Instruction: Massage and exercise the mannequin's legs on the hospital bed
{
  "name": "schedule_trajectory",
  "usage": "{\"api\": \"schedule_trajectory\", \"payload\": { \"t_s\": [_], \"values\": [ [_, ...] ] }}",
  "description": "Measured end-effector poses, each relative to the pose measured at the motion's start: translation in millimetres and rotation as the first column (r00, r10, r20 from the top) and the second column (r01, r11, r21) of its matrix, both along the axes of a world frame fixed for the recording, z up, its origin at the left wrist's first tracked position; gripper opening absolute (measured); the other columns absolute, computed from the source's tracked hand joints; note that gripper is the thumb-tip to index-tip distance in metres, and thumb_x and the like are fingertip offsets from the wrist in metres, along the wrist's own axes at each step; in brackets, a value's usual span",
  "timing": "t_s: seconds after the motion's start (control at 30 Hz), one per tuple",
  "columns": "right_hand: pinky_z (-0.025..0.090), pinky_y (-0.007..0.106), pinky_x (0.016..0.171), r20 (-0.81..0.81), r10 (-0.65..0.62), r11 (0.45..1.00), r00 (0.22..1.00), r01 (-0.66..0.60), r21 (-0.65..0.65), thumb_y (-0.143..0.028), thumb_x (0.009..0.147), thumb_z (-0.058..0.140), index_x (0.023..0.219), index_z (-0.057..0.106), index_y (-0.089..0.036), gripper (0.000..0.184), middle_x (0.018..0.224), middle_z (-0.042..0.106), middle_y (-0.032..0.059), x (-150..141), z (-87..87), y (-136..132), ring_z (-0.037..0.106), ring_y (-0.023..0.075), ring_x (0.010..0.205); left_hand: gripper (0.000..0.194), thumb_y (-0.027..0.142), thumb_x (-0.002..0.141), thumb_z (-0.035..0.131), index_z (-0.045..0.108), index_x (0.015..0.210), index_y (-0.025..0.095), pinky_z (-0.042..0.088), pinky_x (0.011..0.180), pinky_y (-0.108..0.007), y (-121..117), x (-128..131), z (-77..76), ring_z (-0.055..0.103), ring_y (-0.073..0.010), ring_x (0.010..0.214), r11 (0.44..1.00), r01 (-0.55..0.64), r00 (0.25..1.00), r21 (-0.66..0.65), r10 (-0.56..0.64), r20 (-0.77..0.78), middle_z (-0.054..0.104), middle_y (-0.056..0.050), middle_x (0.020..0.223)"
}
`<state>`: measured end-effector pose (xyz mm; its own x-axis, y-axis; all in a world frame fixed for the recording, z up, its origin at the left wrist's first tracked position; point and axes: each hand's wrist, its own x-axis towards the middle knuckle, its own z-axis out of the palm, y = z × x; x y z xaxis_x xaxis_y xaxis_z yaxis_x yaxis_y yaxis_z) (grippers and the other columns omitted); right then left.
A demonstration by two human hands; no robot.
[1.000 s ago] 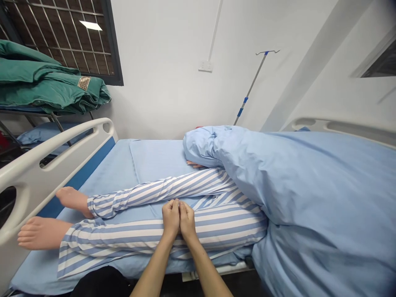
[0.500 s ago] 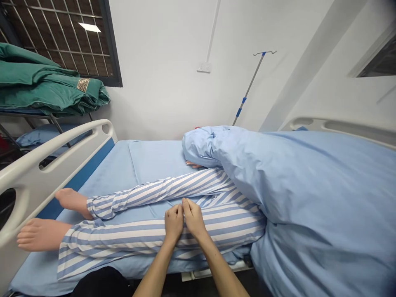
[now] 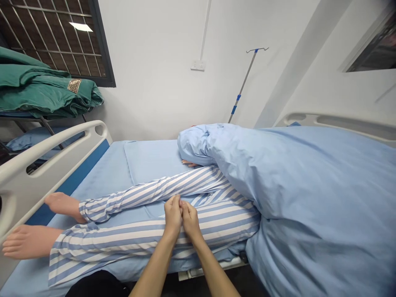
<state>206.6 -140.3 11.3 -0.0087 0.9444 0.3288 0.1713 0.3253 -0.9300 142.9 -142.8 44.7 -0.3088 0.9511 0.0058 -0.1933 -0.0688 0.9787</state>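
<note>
My left hand (image 3: pixel 173 214) and my right hand (image 3: pixel 189 219) are side by side, fingers curled in, thumb sides touching. The left sits slightly farther forward than the right. No object shows in either. Both are over the near leg in blue-and-white striped trousers (image 3: pixel 123 233), and whether they touch the cloth I cannot tell. The trousers are on what looks like a training manikin lying on the bed, with a bare near foot (image 3: pixel 31 241) and far foot (image 3: pixel 63 205) at the left. A light blue quilt (image 3: pixel 297 185) covers its upper body, and fingertips (image 3: pixel 189 163) peek out below the quilt's edge.
The bed's blue sheet (image 3: pixel 148 154) reaches a pale footboard (image 3: pixel 62 150) at left. A headboard (image 3: pixel 337 119) stands at right. Behind the bed is an IV pole (image 3: pixel 246 84) by the wall. Folded green bedding (image 3: pixel 46 93) lies at the back left.
The view has turned slightly right. My hands have slid against each other: half a second ago the right was a little ahead, now the left is. The legs and quilt keep their places.
</note>
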Motion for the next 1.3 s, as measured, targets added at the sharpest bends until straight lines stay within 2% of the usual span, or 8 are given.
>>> {"api": "schedule_trajectory", "payload": {
  "t_s": [0.13, 0.3, 0.4, 0.67, 0.97, 1.07, 1.2, 1.3],
  "values": [
    [0.035, 0.022, 0.054, -0.131, -0.05, 0.998, 0.99, 0.045, -0.041, -0.041, 0.086, 0.032, 0.061, 0.043, -0.018, 0.036, 0.057, 0.045, -0.0012, 4.8, 0.9, 1.6, 0.041, 0.0115, 0.056, 0.036, 0.042, 0.077, 0.042, 0.031, 0.052, 0.019, 0.027, 0.046, -0.02, 2.6, 14.5, 5.5, 0.029, -0.0064, 0.045, 0.998, 0.011, 1.0, 0.06, -0.01, -0.013, 0.03, 0.007, 0.047],
    [0.034, 0.022, 0.052, -0.137, -0.076, 0.996, 0.988, 0.068, -0.06, -0.04, 0.084, 0.038, 0.058, 0.042, -0.018, 0.034, 0.055, 0.043, -0.0019, 4.6, -2.8, 2.4, 0.039, 0.0108, 0.054, 0.035, 0.037, 0.079, 0.039, 0.032, 0.05, 0.018, 0.026, 0.049, -0.022, 3.8, 14.2, -28.6, 0.032, -0.0082, 0.048, 0.994, -0.113, 0.946, 0.005, 0.11, -0.305, 0.034, 0.005, 0.047],
    [0.036, 0.023, 0.055, -0.146, -0.053, 0.997, 0.988, 0.045, -0.06, -0.04, 0.083, 0.039, 0.061, 0.045, -0.017, 0.033, 0.059, 0.046, -0.0008, 3.7, -2.3, 4.2, 0.042, 0.0116, 0.058, 0.035, 0.035, 0.08, 0.039, 0.032, 0.051, 0.018, 0.024, 0.05, -0.022, 3.6, 13.1, -38.0, 0.032, -0.0086, 0.048, 0.991, -0.135, 0.903, 0.022, 0.132, -0.409, 0.034, 0.005, 0.046],
    [0.027, 0.022, 0.049, 0.133, -0.026, 0.999, 0.991, 0.022, 0.028, -0.038, 0.084, 0.04, 0.055, 0.041, -0.017, 0.036, 0.051, 0.042, -0.0034, 26.3, 26.2, 3.3, 0.036, 0.0092, 0.051, 0.038, 0.037, 0.083, 0.035, 0.037, 0.051, 0.018, 0.025, 0.052, -0.023, 1.9, 15.8, -33.2, 0.035, -0.0097, 0.049, 0.999, -0.035, 0.89, 0.039, 0.049, -0.454, 0.039, 0.004, 0.047],
    [0.029, 0.022, 0.049, 0.154, -0.011, 0.999, 0.988, 0.005, 0.044, -0.038, 0.085, 0.038, 0.057, 0.044, -0.018, 0.035, 0.051, 0.043, -0.0025, 31.6, -0.5, -1.5, 0.038, 0.0103, 0.05, 0.038, 0.041, 0.083, 0.035, 0.044, 0.054, 0.018, 0.028, 0.054, -0.024, 0.1, 17.7, -35.3, 0.039, -0.0107, 0.049, 0.997, -0.036, 0.899, 0.073, 0.064, -0.433, 0.047, 0.001, 0.05],
    [0.03, 0.022, 0.049, 0.084, 0.004, 0.999, 0.996, -0.007, 0.033, -0.04, 0.085, 0.036, 0.057, 0.042, -0.018, 0.036, 0.052, 0.041, -0.0026, 34.0, 0.2, 1.1, 0.037, 0.0101, 0.051, 0.042, 0.047, 0.082, 0.035, 0.04, 0.051, 0.018, 0.028, 0.051, -0.023, 3.5, 16.9, -26.7, 0.036, -0.0095, 0.049, 0.995, 0.073, 0.931, 0.066, -0.044, -0.363, 0.042, 0.002, 0.049],
    [0.031, 0.022, 0.051, -0.046, -0.011, 0.999, 0.999, 0.012, 0.035, -0.042, 0.086, 0.031, 0.057, 0.037, -0.018, 0.038, 0.054, 0.038, -0.003, 40.8, 1.1, 4.4, 0.035, 0.0094, 0.052, 0.045, 0.048, 0.081, 0.036, 0.036, 0.048, 0.018, 0.028, 0.048, -0.022, 4.3, 23.4, 3.4, 0.032, -0.0078, 0.045, 0.952, 0.284, 0.93, 0.11, -0.246, -0.272, 0.034, 0.004, 0.044],
    [0.031, 0.022, 0.051, -0.104, -0.025, 0.999, 0.994, 0.028, 0.025, -0.044, 0.086, 0.03, 0.057, 0.036, -0.018, 0.039, 0.054, 0.038, -0.0025, 44.8, -0.6, 4.9, 0.034, 0.0096, 0.053, 0.043, 0.046, 0.082, 0.036, 0.036, 0.049, 0.018, 0.028, 0.048, -0.022, 2.1, 34.5, 15.4, 0.033, -0.0075, 0.045, 0.952, 0.274, 0.941, 0.136, -0.237, -0.242, 0.033, 0.005, 0.044]
  ]
}}
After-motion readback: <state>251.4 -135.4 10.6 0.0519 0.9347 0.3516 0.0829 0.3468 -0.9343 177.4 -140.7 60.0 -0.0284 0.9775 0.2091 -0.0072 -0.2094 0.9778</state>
